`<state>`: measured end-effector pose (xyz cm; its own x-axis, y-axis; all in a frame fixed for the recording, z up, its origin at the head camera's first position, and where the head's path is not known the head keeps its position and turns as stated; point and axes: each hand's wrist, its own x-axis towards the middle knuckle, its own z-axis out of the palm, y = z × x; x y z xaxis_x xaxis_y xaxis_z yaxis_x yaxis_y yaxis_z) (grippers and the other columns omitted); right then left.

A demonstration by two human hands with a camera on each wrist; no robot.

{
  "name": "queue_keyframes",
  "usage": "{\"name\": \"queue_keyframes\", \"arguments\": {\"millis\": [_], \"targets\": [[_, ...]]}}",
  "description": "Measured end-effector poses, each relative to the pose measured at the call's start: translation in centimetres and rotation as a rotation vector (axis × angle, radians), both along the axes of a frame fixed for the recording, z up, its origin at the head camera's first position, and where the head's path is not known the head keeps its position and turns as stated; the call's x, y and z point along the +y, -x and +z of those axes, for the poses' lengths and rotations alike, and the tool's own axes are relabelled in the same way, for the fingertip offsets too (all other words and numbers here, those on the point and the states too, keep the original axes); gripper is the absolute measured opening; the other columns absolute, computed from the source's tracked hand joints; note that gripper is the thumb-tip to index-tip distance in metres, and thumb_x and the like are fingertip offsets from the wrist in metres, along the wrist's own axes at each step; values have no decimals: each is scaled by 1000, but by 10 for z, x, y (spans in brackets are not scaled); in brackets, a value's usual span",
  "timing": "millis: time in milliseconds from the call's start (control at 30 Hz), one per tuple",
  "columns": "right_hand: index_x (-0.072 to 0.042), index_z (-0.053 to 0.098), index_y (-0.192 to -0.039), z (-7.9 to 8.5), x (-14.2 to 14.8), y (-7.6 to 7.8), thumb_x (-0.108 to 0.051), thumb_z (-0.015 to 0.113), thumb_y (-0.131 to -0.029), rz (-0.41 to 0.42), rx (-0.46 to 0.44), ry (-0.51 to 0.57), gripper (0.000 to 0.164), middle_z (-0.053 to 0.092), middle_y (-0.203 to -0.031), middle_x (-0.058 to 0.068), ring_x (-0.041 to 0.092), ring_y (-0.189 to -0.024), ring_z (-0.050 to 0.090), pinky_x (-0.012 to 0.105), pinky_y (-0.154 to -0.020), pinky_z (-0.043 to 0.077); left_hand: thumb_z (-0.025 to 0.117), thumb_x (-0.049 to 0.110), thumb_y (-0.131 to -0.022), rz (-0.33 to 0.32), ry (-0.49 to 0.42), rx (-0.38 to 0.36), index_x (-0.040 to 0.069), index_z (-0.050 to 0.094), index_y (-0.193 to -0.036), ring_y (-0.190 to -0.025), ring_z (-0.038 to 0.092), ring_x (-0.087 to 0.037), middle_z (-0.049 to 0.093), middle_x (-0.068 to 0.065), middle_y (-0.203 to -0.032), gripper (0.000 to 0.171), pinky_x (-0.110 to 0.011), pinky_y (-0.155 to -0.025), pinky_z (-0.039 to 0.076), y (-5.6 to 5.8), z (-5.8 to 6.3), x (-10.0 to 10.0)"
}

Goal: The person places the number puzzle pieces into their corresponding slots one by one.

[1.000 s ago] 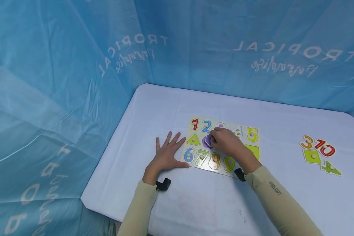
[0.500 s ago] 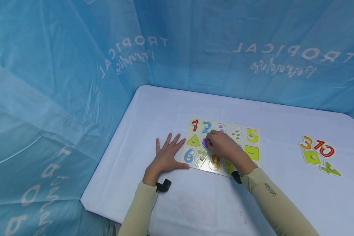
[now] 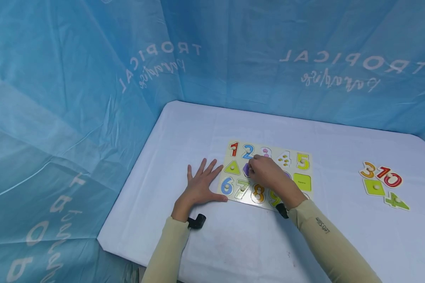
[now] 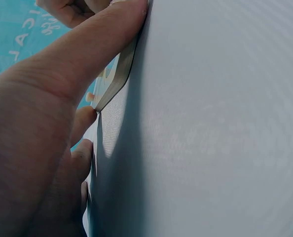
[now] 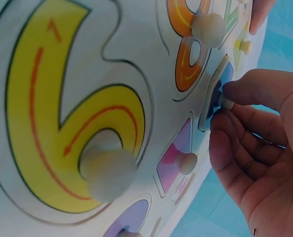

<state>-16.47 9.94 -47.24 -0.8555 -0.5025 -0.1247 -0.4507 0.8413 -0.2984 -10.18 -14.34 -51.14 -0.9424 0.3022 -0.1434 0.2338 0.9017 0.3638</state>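
Number-and-shape puzzle board (image 3: 274, 152) lies flat on a white-covered table (image 3: 198, 129) before blue curtains (image 3: 241, 31), between the two hands and partly under the right one. The left hand (image 3: 197, 188) is spread wide on the cloth at the board's left side, its thumb at the near corner. The right hand (image 3: 267, 171) reaches across the board's middle row, thumb and finger pinching the small knob (image 5: 227, 103) of a purple hexagon piece (image 3: 246, 169). That piece sits just beyond the fingertips, right of the green triangle (image 3: 231, 168); the right wrist view shows its pale edge standing proud of the board.

Across the curtains runs white lettering, mirrored: "TROPICAL Paradise". "Let's Slim" is printed on the cream right sleeve (image 3: 333, 239). On the board, the numerals 1, 2, 5, 6, 7, 8 and 9 fill their places; red arrows mark the yellow 9 (image 5: 43, 98). Well apart, at the right, lie an orange 3 (image 3: 368, 170), a red 10 (image 3: 384, 172), a green 4 (image 3: 396, 201) and a green square (image 3: 370, 187). Tiny print in the square's recess (image 3: 302, 182) is too small to read surely.
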Motion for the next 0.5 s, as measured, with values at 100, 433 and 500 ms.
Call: {"name": "queue_keyframes", "arguments": {"millis": [100,433,500], "targets": [[-3,68,-96,1,-1,0,-11,64,-87,-19,-11,-8,14,55,-80,3,18,-69,51,29,-61,43,68,78,-62,-2,-5,2,32,24,-153,-146,-8,-24,9,6,-160,112,-65,-105,-12,0,0,0],[-2,68,-89,2,-2,-2,-8,62,-84,-25,-6,-5,9,54,-76,3,18,-64,50,30,-58,41,67,79,-62,4,18,-15,33,22,-154,-145,-9,-23,6,7,-160,112,-64,-105,-12,1,1,1],[-3,68,-89,1,-2,-2,-8,63,-84,-26,-10,1,9,54,-76,3,18,-64,50,30,-58,41,67,79,-62,4,18,-16,33,22,-154,-145,-9,-23,6,7,-160,112,-64,-105,-12,0,1,1]]}}
